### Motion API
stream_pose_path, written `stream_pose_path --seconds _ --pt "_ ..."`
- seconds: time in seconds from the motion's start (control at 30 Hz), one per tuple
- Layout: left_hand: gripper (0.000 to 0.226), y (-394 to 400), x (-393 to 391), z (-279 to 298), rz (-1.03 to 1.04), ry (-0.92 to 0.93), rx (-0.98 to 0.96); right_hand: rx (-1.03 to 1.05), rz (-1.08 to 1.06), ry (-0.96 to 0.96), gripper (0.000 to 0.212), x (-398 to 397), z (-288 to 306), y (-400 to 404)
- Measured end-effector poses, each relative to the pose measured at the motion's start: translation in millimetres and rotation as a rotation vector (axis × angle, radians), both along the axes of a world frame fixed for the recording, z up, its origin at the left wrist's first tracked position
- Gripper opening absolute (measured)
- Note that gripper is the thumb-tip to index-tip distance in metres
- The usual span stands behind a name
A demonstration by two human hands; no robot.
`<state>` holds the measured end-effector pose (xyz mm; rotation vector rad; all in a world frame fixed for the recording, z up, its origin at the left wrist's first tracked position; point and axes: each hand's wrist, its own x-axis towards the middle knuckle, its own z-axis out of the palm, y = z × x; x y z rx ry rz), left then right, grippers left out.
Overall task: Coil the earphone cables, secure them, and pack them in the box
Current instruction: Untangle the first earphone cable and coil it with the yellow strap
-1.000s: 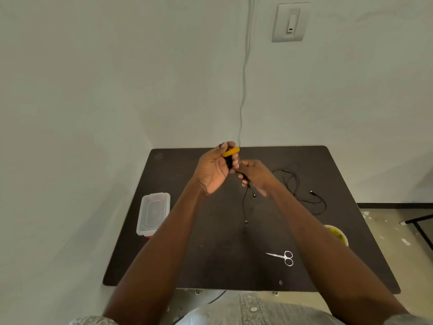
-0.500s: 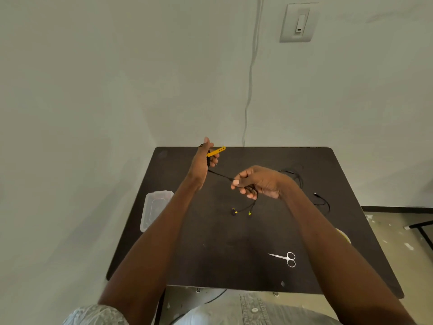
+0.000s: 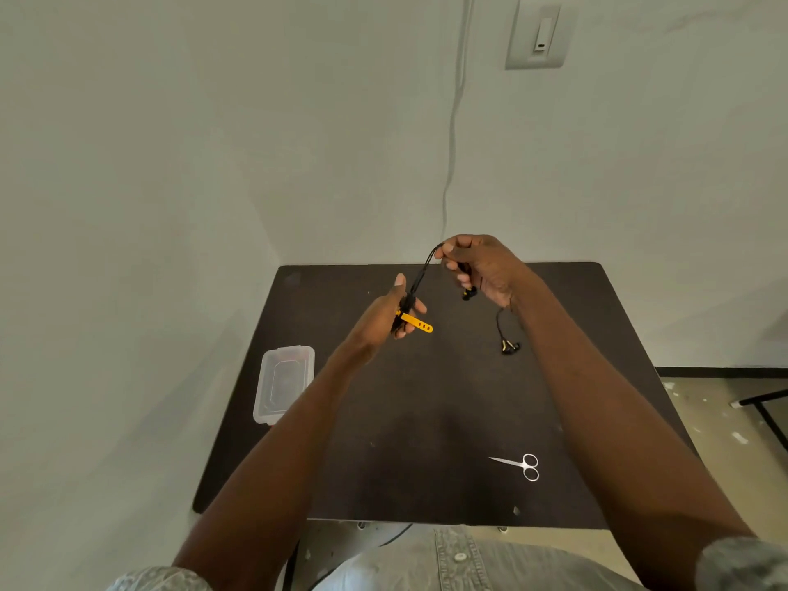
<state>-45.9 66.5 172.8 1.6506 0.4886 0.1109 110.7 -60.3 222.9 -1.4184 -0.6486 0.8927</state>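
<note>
A black earphone cable (image 3: 420, 277) runs taut between my two hands above the dark table (image 3: 426, 420). My left hand (image 3: 390, 315) grips the coiled end of it, where a yellow strap (image 3: 417, 323) sticks out to the right. Higher and to the right, my right hand (image 3: 479, 266) pinches the cable's other part. One black earbud (image 3: 469, 293) hangs just under that hand, and a second earbud (image 3: 509, 346) dangles lower on a short length of cable. The clear plastic box (image 3: 283, 381) lies on the table's left edge, left of my left forearm.
Small silver scissors (image 3: 522, 464) lie on the table near the front right. Pale walls stand close behind and to the left of the table. A thin wire (image 3: 452, 142) runs down the back wall. A black frame leg (image 3: 763, 398) shows on the floor at right.
My right hand has risen and moved back, pulling the cable taut. My left hand has dropped lower, and the yellow strap now points right and down. The second cable on the table is hidden.
</note>
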Motion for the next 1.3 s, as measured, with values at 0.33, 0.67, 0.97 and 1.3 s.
stream_pose_path --seconds 0.33,0.67,0.97,1.3 --pt "0.067 -2.9 -4.1 20.9 -0.148 -0.296 -0.55 -0.175 -0.118 -0.075 0.026 -21.2 -50.2 11.5" --pt "0.053 9.3 3.0 19.8 0.231 -0.512 -0.67 -0.295 0.105 -0.2 0.027 -81.4 -62.0 14.1" --pt "0.047 27.1 -6.0 -0.1 0.229 -0.273 -0.388 -0.409 0.158 -0.526 0.013 -85.3 -38.9 15.3" --pt "0.022 35.0 -30.3 -2.7 -0.283 0.102 -0.165 -0.332 -0.153 -0.674 0.01 -97.2 -48.2 19.9"
